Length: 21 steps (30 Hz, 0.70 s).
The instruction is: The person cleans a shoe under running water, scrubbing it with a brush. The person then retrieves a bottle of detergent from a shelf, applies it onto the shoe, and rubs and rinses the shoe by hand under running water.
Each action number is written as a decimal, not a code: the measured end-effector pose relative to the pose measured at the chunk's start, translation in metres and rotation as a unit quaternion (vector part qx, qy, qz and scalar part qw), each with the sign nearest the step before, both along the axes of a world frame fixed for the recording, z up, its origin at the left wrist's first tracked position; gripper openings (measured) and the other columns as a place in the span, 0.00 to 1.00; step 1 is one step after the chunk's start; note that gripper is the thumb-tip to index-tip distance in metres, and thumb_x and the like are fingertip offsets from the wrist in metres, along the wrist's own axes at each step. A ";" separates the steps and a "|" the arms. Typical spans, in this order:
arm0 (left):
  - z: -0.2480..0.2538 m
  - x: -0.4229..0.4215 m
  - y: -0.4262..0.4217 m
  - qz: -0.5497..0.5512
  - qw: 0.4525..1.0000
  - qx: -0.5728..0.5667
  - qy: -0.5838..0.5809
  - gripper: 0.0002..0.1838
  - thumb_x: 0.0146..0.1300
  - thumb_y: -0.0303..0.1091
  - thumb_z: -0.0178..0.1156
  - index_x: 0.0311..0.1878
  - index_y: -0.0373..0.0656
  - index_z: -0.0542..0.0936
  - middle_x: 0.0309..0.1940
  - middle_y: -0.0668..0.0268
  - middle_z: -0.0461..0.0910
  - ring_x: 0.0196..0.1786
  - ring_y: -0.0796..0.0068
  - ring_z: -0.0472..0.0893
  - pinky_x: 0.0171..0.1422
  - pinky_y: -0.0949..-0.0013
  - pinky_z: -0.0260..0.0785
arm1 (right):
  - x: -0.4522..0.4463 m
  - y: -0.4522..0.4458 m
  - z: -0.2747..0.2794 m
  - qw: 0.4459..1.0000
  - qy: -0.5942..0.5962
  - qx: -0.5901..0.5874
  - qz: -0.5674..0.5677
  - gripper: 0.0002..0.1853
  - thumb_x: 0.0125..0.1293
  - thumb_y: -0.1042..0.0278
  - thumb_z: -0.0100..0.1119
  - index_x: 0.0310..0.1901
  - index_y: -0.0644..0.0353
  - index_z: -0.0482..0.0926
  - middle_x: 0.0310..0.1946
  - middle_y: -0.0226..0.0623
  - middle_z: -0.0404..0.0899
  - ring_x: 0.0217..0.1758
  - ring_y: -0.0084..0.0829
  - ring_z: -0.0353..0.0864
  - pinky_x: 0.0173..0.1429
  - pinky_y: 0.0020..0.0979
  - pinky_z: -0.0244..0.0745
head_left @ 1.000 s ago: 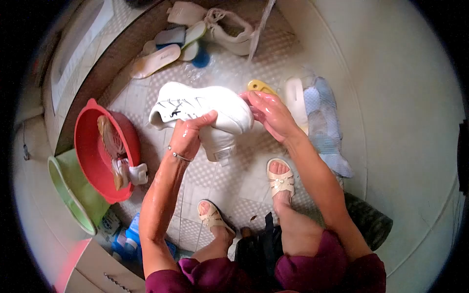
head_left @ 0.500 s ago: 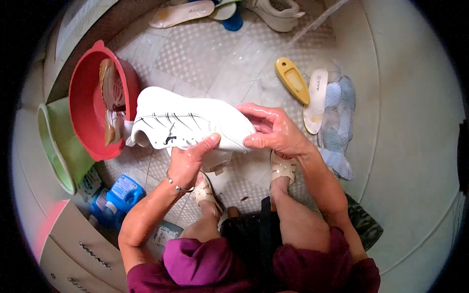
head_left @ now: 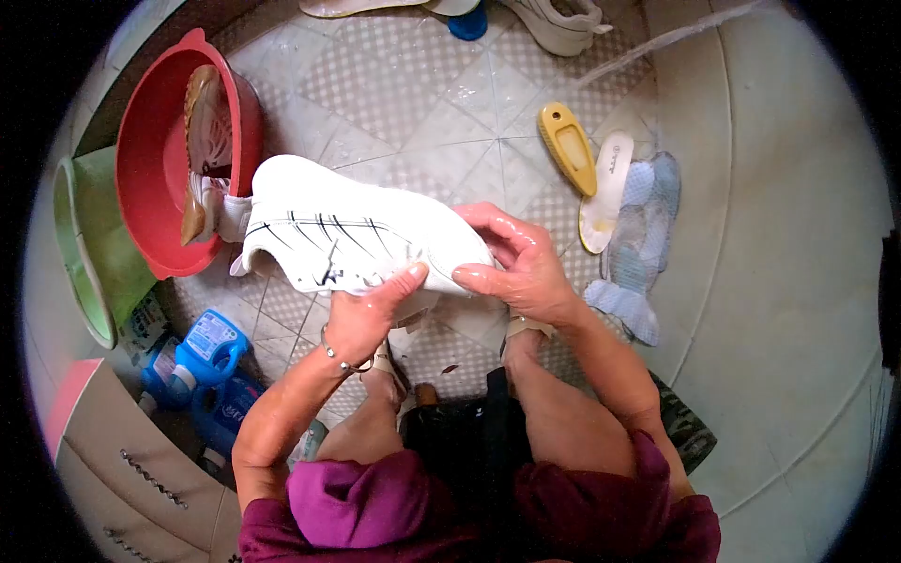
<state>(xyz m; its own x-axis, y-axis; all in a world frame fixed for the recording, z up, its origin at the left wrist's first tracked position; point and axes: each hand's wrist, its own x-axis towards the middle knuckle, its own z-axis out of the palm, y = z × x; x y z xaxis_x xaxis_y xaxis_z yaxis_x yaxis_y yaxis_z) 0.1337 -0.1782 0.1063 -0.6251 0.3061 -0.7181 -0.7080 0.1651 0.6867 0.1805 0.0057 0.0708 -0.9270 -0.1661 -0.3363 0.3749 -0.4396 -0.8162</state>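
A white shoe with black stitched lines lies sideways between my two hands, its toe to the right. My left hand, with a bracelet at the wrist, grips the shoe's lower edge near the middle, thumb on top. My right hand is wrapped round the toe, with the thumb in front and the fingers partly hidden behind it. Both hands look wet. Right of them on the floor lie a yellow brush and a pale insole.
At the left stands a red basin holding shoes, beside a green basin. Blue bottles are near a cabinet. A checked cloth item lies at the right. A shoe and water stream are at the top.
My right hand has come from beside the toe to a grip round it. The view has shifted, so the brush and insole now show fully.
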 end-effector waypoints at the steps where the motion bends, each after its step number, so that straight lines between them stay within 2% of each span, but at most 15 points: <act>1: 0.001 0.001 0.000 -0.018 1.000 -0.017 0.010 0.15 0.57 0.28 0.61 0.48 0.36 0.74 0.41 0.66 0.76 0.43 0.77 0.74 0.47 0.74 0.68 | -0.001 -0.004 0.000 1.000 0.000 0.002 0.001 0.25 0.54 0.69 0.63 0.52 0.67 0.69 0.49 0.35 0.70 0.53 0.25 0.69 0.59 0.28 0.64; 3: -0.002 0.003 -0.002 -0.011 1.000 -0.008 0.017 0.15 0.57 0.28 0.60 0.48 0.36 0.74 0.40 0.66 0.77 0.42 0.77 0.74 0.47 0.75 0.68 | -0.001 -0.011 -0.001 0.999 -0.005 0.029 -0.045 0.20 0.55 0.70 0.62 0.48 0.67 0.71 0.44 0.34 0.73 0.48 0.21 0.71 0.54 0.25 0.67; 8: -0.001 0.002 -0.007 0.013 1.000 0.020 0.020 0.14 0.57 0.28 0.60 0.47 0.36 0.74 0.40 0.67 0.77 0.41 0.78 0.75 0.46 0.75 0.68 | -0.002 -0.024 0.001 0.995 -0.036 0.062 -0.070 0.16 0.56 0.70 0.61 0.46 0.67 0.72 0.41 0.33 0.74 0.45 0.19 0.71 0.50 0.23 0.68; 10: -0.003 0.004 -0.012 -0.035 0.998 -0.014 0.054 0.13 0.58 0.28 0.59 0.46 0.36 0.75 0.40 0.67 0.77 0.41 0.78 0.75 0.45 0.75 0.69 | 0.002 -0.028 0.001 0.994 -0.035 0.068 -0.082 0.15 0.57 0.71 0.60 0.45 0.67 0.73 0.40 0.33 0.74 0.44 0.19 0.71 0.50 0.23 0.67; 12: -0.002 0.005 -0.014 -0.031 0.999 -0.005 0.040 0.13 0.58 0.28 0.59 0.46 0.36 0.75 0.39 0.67 0.77 0.41 0.78 0.75 0.45 0.75 0.69 | 0.006 -0.029 0.003 0.993 -0.051 -0.010 -0.103 0.12 0.58 0.74 0.58 0.44 0.68 0.73 0.40 0.34 0.74 0.44 0.19 0.71 0.51 0.23 0.67; 17: -0.001 0.005 -0.019 -0.071 0.997 0.018 0.020 0.12 0.58 0.27 0.58 0.46 0.35 0.75 0.38 0.66 0.77 0.41 0.78 0.75 0.46 0.74 0.69 | 0.008 -0.017 0.000 0.997 -0.010 -0.024 -0.071 0.11 0.59 0.76 0.57 0.43 0.69 0.74 0.40 0.33 0.74 0.44 0.20 0.72 0.51 0.23 0.67; 21: -0.001 0.004 -0.021 -0.108 0.991 0.041 0.062 0.12 0.59 0.27 0.57 0.46 0.35 0.75 0.37 0.67 0.78 0.40 0.78 0.75 0.46 0.74 0.68 | 0.004 -0.020 -0.004 0.998 -0.016 -0.029 -0.060 0.09 0.58 0.76 0.58 0.40 0.68 0.74 0.38 0.31 0.74 0.41 0.18 0.72 0.49 0.22 0.68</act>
